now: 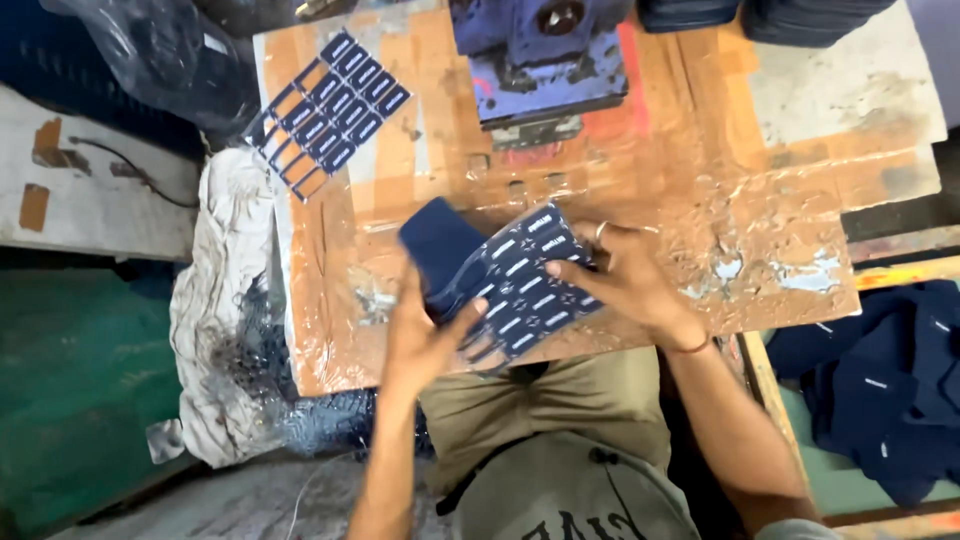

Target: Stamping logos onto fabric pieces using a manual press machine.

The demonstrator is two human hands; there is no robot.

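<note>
My left hand (420, 335) grips the near edge of a dark blue sheet of small white labels (530, 285) and a navy fabric piece (438, 245) that lies under it. My right hand (625, 275), with a ring on one finger and a thin bracelet at the wrist, rests its fingers on the right side of the same sheet. Both lie on a brown worktable covered in worn tape (700, 170). A second label sheet (330, 110), partly stripped, lies at the table's far left corner.
A blue press machine (545, 55) stands at the table's far middle. A dirty white cloth (225, 300) hangs off the left edge. Navy garments (885, 390) are piled in a bin at the right. Dark plastic bags (150, 50) sit at the upper left.
</note>
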